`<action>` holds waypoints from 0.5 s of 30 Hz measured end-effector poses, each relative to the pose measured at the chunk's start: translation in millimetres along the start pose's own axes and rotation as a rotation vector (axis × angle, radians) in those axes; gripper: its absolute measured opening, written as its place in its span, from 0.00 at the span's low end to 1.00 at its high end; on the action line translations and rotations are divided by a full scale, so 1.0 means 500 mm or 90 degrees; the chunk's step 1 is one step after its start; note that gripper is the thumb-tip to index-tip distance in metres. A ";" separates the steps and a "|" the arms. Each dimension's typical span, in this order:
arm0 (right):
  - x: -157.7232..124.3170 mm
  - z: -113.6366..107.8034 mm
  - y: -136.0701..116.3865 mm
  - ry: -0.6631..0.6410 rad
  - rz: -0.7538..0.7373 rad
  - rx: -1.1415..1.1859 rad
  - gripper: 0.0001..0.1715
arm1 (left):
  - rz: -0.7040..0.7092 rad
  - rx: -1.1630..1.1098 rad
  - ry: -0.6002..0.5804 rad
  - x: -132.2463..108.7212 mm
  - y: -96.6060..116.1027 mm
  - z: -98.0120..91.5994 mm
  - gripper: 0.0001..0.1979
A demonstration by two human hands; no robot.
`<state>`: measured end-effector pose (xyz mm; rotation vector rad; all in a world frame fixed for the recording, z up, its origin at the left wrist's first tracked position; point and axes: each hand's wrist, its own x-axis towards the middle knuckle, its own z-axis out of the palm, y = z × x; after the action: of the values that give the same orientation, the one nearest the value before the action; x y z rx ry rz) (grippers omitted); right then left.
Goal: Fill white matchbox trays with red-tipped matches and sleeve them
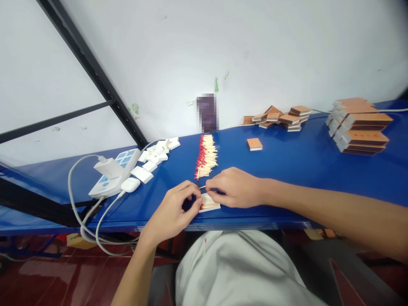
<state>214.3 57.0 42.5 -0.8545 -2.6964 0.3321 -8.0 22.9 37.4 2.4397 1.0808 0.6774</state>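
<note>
A small white matchbox tray (211, 208) lies at the front of the blue table, with several red-headed matches in it. My left hand (175, 208) is closed around the tray's left end, thumb and forefinger curled against it. My right hand (237, 187) pinches a matchstick (202, 187) just above the tray; its left end reaches my left fingers. Part of the tray is hidden behind my right fingers. Just beyond my hands lies a long pile of loose matches (207, 157), red heads to the left.
White matchbox trays (154, 155) lie to the left, beside a power strip (116, 174) with chargers and cables. A single matchbox (254, 144) sits right of the matches. Farther right are a heap of matchboxes (280, 118) and stacked packs (360, 127). A pixelated dark object (207, 112) leans on the wall.
</note>
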 end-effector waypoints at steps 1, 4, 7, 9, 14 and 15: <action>0.000 0.000 0.000 0.000 0.001 -0.001 0.10 | 0.002 0.001 0.001 0.001 -0.002 0.001 0.06; 0.000 0.000 -0.001 -0.004 0.003 -0.005 0.10 | 0.016 0.011 0.026 0.000 -0.006 0.005 0.06; -0.001 -0.002 -0.002 -0.009 0.000 -0.004 0.10 | 0.057 0.043 0.148 -0.022 0.008 0.006 0.05; 0.000 -0.003 -0.001 -0.006 0.004 -0.005 0.12 | 0.088 0.040 0.197 -0.054 0.037 0.003 0.06; 0.008 -0.001 0.009 0.015 0.045 0.006 0.15 | -0.031 -0.012 -0.368 -0.148 0.087 0.032 0.07; 0.009 -0.001 0.012 0.014 0.047 0.016 0.15 | -0.102 0.015 -0.380 -0.160 0.076 0.051 0.09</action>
<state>213.9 64.6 42.0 -0.9474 -2.6389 0.3698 -18.8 -65.7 15.0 2.3061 1.0101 -0.1189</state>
